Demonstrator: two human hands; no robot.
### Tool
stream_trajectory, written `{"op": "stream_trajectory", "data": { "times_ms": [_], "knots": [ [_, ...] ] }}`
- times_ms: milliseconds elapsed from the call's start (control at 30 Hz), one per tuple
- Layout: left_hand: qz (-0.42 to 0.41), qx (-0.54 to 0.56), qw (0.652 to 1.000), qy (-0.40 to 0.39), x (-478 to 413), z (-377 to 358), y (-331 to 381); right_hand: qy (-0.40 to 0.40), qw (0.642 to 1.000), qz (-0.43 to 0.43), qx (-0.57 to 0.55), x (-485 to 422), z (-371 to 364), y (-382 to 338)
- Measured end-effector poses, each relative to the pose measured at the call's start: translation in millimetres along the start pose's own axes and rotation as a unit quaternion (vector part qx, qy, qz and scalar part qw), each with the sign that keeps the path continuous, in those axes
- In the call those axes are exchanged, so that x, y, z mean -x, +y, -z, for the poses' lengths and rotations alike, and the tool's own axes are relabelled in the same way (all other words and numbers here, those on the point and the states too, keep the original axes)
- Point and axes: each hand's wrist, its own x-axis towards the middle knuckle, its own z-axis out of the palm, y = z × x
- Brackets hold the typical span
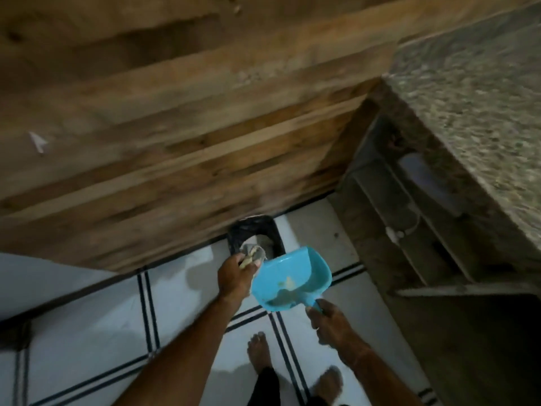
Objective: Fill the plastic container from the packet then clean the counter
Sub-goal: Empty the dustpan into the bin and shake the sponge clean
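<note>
Tiled floor [87, 317], bin [244, 231] at wall: your right hand [328, 320] grips dustpan [295, 273] handle, left hand [234, 276] clutches cloth [254, 251]. Tip lip over bin, wipe crumbs [288, 284] out.

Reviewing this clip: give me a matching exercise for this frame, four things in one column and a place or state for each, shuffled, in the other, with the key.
Things:
1. dustpan
2. cloth
3. bin
4. counter

Places or states:
A. gripped in the left hand
B. on the floor against the wooden wall, black liner inside
C. speckled stone, at the upper right
D. held by its handle in the right hand, crumbs in it

Pairs: 1-D, 2-A, 3-B, 4-C
</note>
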Motion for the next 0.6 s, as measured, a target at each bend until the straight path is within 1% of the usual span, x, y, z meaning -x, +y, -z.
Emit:
{"op": "stream_trajectory", "data": {
  "times_ms": [100,267,367,467,533,600],
  "knots": [
    [0.044,0.031,0.998,0.015,-43,3,-29,-0.012,0.999,-0.045,0.000,-62,-34,-10],
    [0.083,0.054,0.994,0.045,-126,-8,-83,-0.004,0.997,-0.021,0.070,-203,-91,-29],
    [0.084,0.058,0.993,0.051,-167,-21,-114,0.001,0.998,-0.025,0.052,-280,-116,-41],
    [0.093,0.055,0.993,0.053,-195,-34,-137,-0.022,0.994,-0.069,0.085,-320,-129,-42],
    [0.104,0.045,0.992,0.055,-203,-39,-147,-0.008,0.993,-0.084,0.088,-337,-135,-28],
    [0.105,0.038,0.992,0.052,-206,-44,-152,0.008,0.993,-0.077,0.085,-341,-137,-15]
  ]
}}
